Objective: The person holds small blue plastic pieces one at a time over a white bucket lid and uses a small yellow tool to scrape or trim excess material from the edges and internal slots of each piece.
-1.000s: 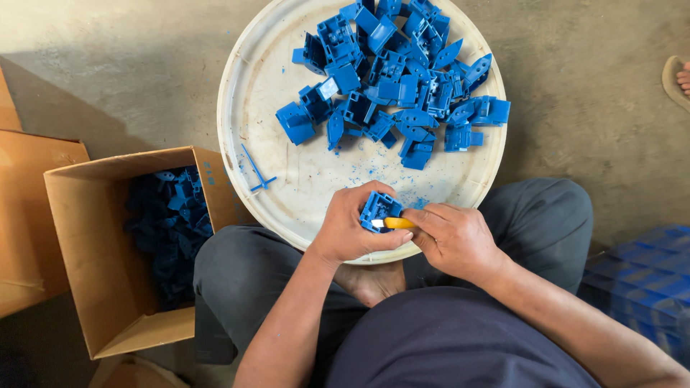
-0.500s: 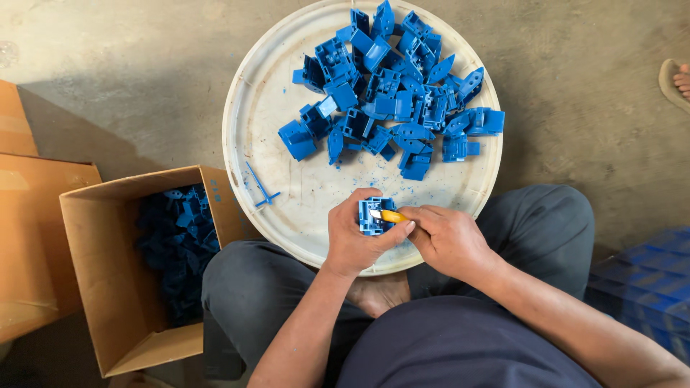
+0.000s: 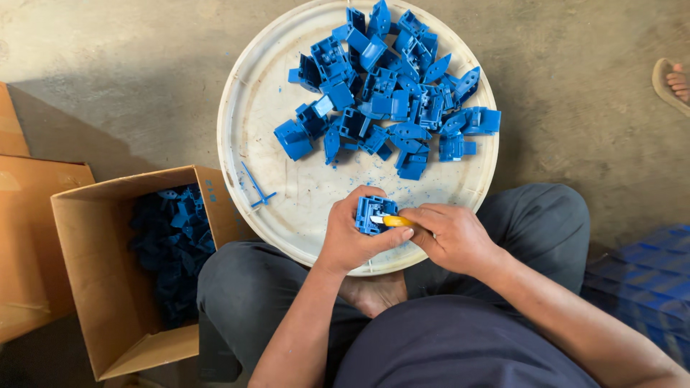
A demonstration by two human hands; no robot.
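The person sits cross-legged on the floor with a round cream tray point(image 3: 259, 108) resting against the knees. The left hand point(image 3: 352, 237) is closed around a blue plastic part point(image 3: 372, 213), thumb and fingers wrapped about it, holding it just above the tray's near edge. The right hand point(image 3: 449, 236) is curled tightly around a small yellow-handled tool point(image 3: 395, 221), whose tip touches the part's right side. A heap of similar blue parts point(image 3: 392, 93) covers the far half of the tray, and a thin blue strip point(image 3: 256, 188) lies alone near the tray's left edge, with small blue shavings scattered around the middle. Just beside the tray's left edge, on the floor, stands an open cardboard box point(image 3: 86, 287) holding more blue parts point(image 3: 172, 244). At the floor's far right edge, another person's sandalled foot point(image 3: 674, 82) shows.
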